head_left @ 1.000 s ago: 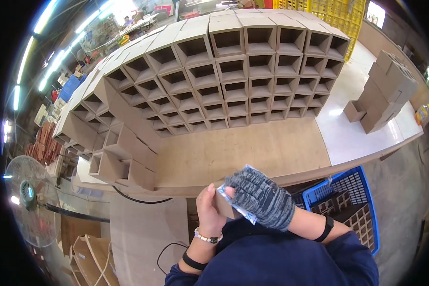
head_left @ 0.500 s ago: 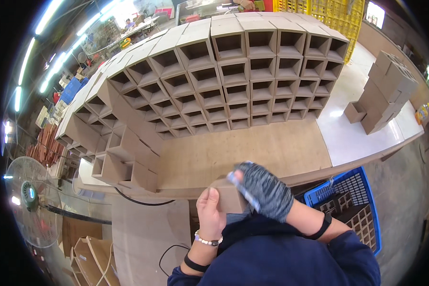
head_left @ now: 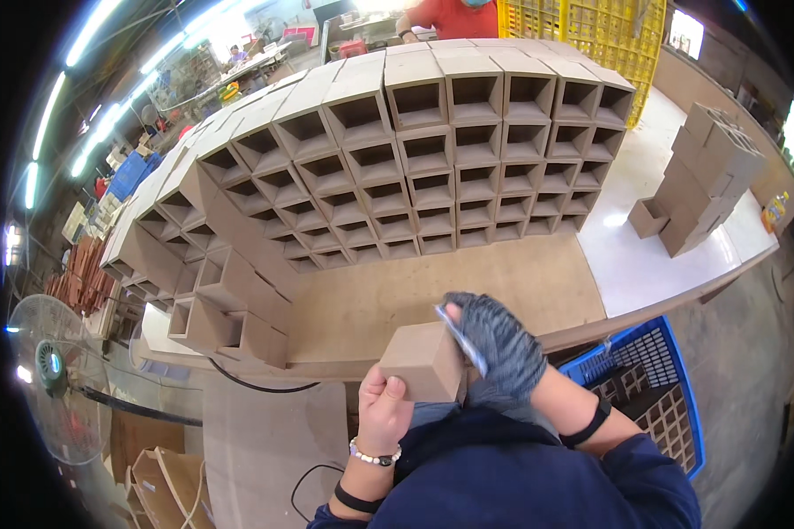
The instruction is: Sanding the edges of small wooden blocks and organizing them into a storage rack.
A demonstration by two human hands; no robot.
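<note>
My bare left hand [head_left: 385,413], with a beaded bracelet at the wrist, grips a small brown box [head_left: 417,361] by its lower left corner, thumb on its face. The box is tilted in front of my chest, by the table's near edge. My right hand [head_left: 505,348], in a grey knitted glove, is closed on a thin pale bluish-white strip [head_left: 460,339]. That strip lies along the box's right side; whether it touches is hard to tell. A wall of stacked open brown boxes [head_left: 432,189] stands behind, its hollow ends facing me.
Boxes are also stacked at the left [head_left: 254,322] and on the white right part of the table [head_left: 701,189]. A blue crate [head_left: 679,353] with slatted brown pieces sits below right. A fan [head_left: 57,370] stands at left. Beyond the stack are a yellow crate [head_left: 582,53] and a person in red [head_left: 450,16].
My left hand has shifted slightly down and left, and the box is turned so more of its faces show. A person in red has come into view behind the stack.
</note>
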